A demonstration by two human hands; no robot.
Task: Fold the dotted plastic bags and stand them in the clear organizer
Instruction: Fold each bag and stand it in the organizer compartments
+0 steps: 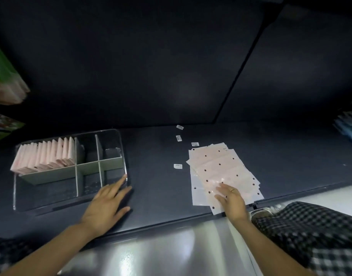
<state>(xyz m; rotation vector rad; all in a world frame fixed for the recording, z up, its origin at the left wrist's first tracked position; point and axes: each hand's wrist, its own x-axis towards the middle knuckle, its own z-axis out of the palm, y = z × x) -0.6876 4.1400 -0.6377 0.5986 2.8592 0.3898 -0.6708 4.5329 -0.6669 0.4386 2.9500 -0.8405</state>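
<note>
the left hand [106, 204] lies flat on the dark table [157, 176], fingers straight and spread, its fingertips touching the near right corner of the clear organizer [121, 140]. it holds nothing. the right hand [230, 200] rests with straight fingers on the near end of the loose pile of pink dotted bags [219, 166], pressing down rather than gripping; a ring shows on one finger.

the pile lies flat and fanned out on the right part of the table, its near edge just over the table's front edge. the organizer sits on the left, well apart from the pile. its far left compartment holds a row of folded bags [45, 156] standing on edge, packed close together. the other compartments look dark and the view is too dim to tell what, if anything, is in them.

four small white labels [178, 166] lie scattered on the table between the organizer and the pile, towards the far side. checked fabric [310, 236] shows at the near right.
</note>
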